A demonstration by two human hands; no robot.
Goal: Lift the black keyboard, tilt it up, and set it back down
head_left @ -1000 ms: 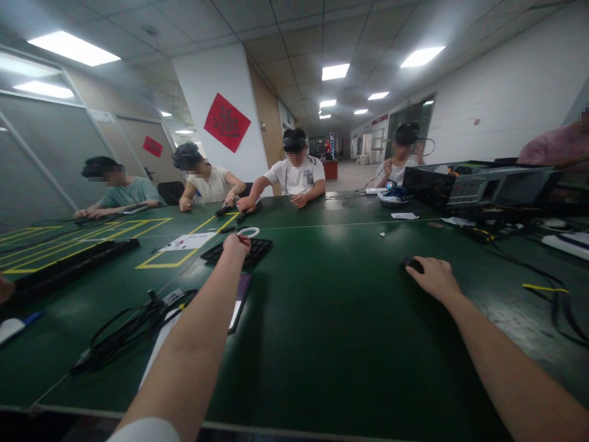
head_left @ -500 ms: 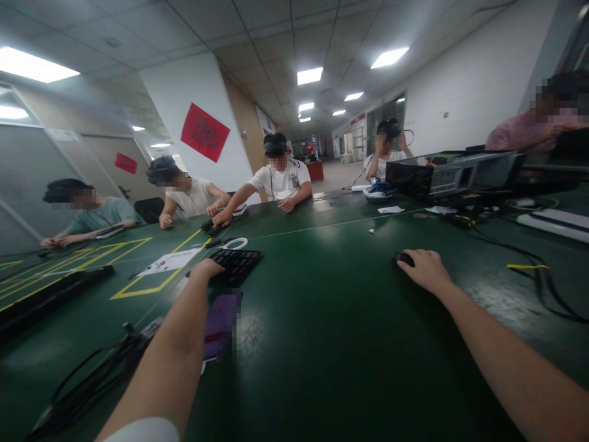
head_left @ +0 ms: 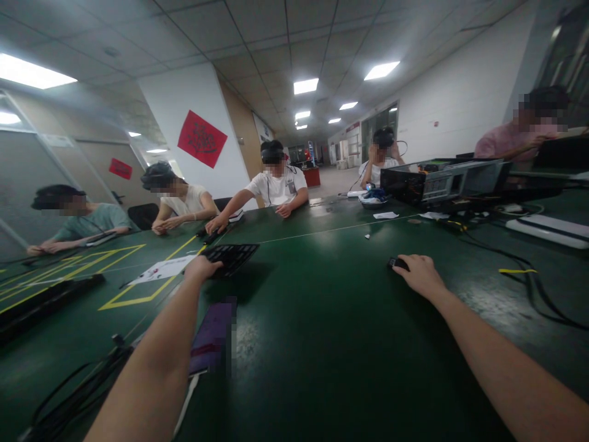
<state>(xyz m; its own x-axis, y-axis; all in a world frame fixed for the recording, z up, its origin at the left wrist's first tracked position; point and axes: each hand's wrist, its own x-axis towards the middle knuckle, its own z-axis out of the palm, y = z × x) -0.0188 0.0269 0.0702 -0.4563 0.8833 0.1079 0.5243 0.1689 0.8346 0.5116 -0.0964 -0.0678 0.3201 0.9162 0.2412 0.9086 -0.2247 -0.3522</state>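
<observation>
Head view: left grip (head_left: 201, 270) clamped on the near-left edge of the black gridded panel (head_left: 240, 255), which juts right from it, tilted, seemingly off the table (head_left: 322, 344). Right grip (head_left: 422, 275), well apart, closed over small black object (head_left: 397, 263). Step: likely lifting panel; calls for firm left pinch.

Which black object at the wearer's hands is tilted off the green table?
The flat black gridded panel in the left hand: its right end clears the green table. The small black device under the right hand rests on it.
</observation>
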